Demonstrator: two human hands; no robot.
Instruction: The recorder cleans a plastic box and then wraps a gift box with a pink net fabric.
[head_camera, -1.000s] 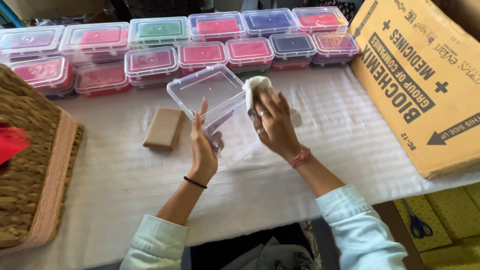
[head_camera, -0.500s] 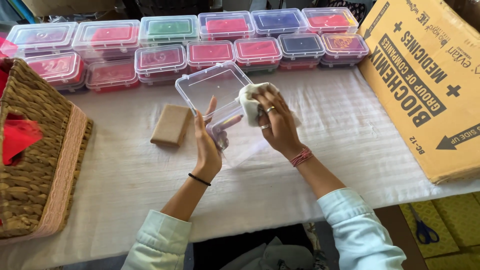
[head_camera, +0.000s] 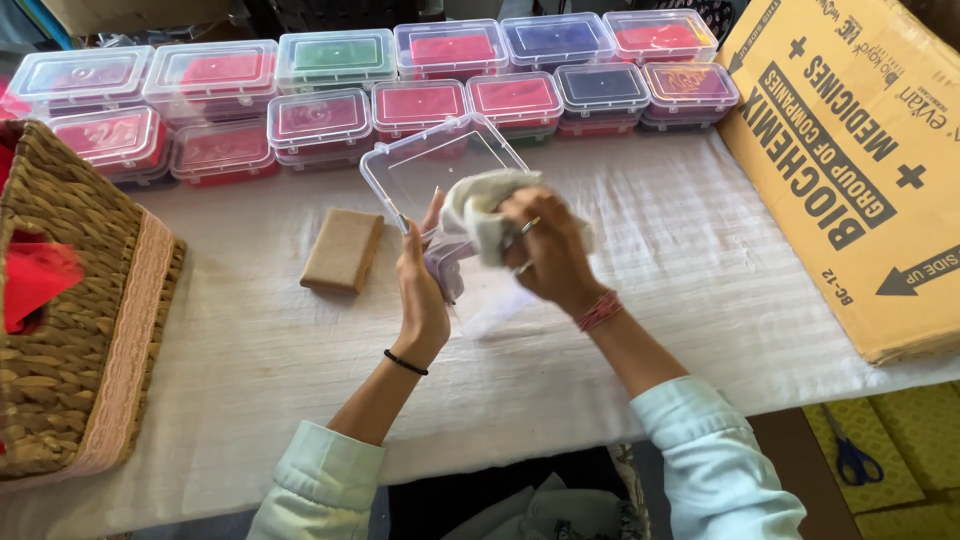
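Head view: over the middle of the white-covered table (head_camera: 250, 360), I see the clear plastic box (head_camera: 440, 165) tilted, its long axis running toward the far right corner. My left hand (head_camera: 422, 290) is clamped on its near edge; my right hand (head_camera: 545, 250), just beside, is closed around a white cloth (head_camera: 480, 215) touching that edge.

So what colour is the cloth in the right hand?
The cloth is white or off-white, held in the right hand; the head view shows it.

wicker basket (head_camera: 70, 330) left; brown block (head_camera: 343, 251); lidded boxes (head_camera: 330, 62) behind; cardboard carton (head_camera: 860, 170) right.
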